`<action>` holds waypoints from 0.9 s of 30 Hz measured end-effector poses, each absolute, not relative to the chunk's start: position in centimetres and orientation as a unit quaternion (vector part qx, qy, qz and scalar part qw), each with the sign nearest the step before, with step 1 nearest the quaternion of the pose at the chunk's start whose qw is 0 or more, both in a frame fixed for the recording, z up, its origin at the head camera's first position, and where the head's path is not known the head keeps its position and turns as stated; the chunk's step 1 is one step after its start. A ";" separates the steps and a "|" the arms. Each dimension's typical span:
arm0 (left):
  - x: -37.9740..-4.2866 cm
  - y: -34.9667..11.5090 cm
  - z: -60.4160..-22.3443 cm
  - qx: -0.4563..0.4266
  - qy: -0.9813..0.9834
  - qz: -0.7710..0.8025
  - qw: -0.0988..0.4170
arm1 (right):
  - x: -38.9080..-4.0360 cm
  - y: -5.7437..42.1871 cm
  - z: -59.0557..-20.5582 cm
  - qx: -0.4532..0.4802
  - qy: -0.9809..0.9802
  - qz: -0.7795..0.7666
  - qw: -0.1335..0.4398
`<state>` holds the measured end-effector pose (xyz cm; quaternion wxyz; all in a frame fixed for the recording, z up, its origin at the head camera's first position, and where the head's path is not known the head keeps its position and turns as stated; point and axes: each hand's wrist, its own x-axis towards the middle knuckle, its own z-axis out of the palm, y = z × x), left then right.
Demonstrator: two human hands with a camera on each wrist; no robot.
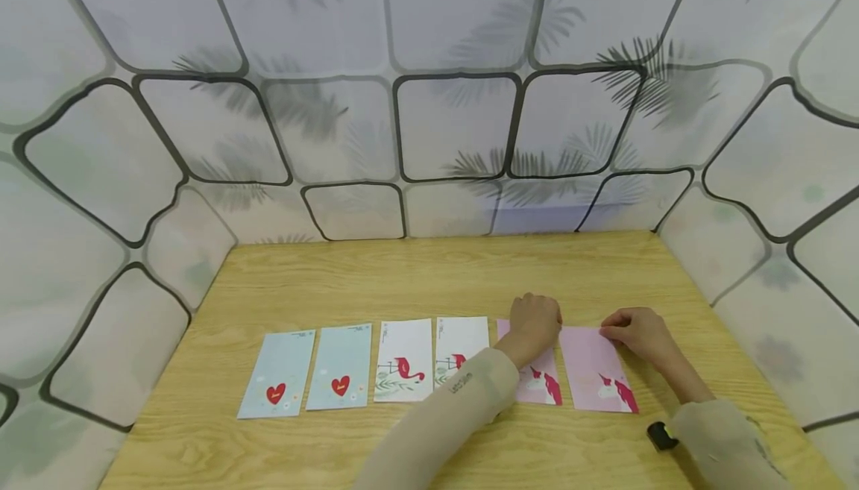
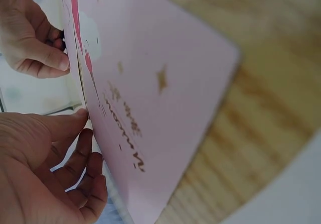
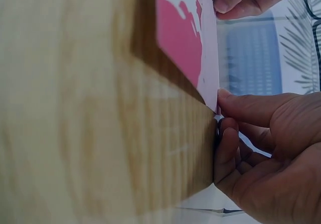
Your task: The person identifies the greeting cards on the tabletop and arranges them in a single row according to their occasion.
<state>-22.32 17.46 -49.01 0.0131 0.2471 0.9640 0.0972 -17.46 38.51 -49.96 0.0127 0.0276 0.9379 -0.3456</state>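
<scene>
Two pink cards with a unicorn print lie side by side at the right end of a row. The left hand (image 1: 535, 320) reaches over the left pink card (image 1: 545, 371), partly covering it. Its thumb and fingertips pinch an edge where the two pink cards meet, at the upper left corner of the right pink card (image 1: 593, 371). The right hand (image 1: 640, 333) pinches that card's upper right corner between thumb and curled fingers. In the left wrist view, gold lettering and stars show on a pink card (image 2: 165, 118).
Left of the pink cards lie two white flamingo cards (image 1: 404, 348) and two light blue heart cards (image 1: 278, 363). All rest on a wooden table (image 1: 376, 281). Patterned cloth walls (image 1: 456, 132) enclose its back and sides. A small black object (image 1: 661, 436) sits by the right wrist.
</scene>
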 end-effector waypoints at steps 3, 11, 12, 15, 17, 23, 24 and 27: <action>-22.4 17.6 -49.0 0.244 0.965 0.095 0.016 | -17.5 38.6 -50.0 0.028 0.942 -0.335 0.009; -22.4 17.5 -49.2 0.245 0.964 0.103 0.024 | -17.2 38.7 -50.2 0.033 0.945 -0.325 0.012; -22.5 17.4 -49.1 0.247 0.963 0.108 0.025 | -17.2 38.7 -50.2 0.034 0.943 -0.331 0.015; -22.8 17.1 -49.1 0.254 0.959 0.128 0.018 | -16.9 38.6 -50.0 0.041 0.934 -0.355 0.019; -23.1 16.7 -49.1 0.258 0.955 0.147 0.008 | -16.7 38.5 -49.9 0.047 0.926 -0.374 0.017; -23.5 15.2 -48.7 0.274 0.944 0.182 -0.026 | -16.1 38.0 -49.9 0.059 0.915 -0.399 0.005; -23.5 14.8 -48.6 0.279 0.942 0.186 -0.031 | -16.0 37.9 -49.8 0.056 0.915 -0.400 0.001; -23.5 13.9 -47.9 0.294 0.934 0.199 -0.044 | -15.8 37.6 -49.7 0.042 0.918 -0.393 -0.016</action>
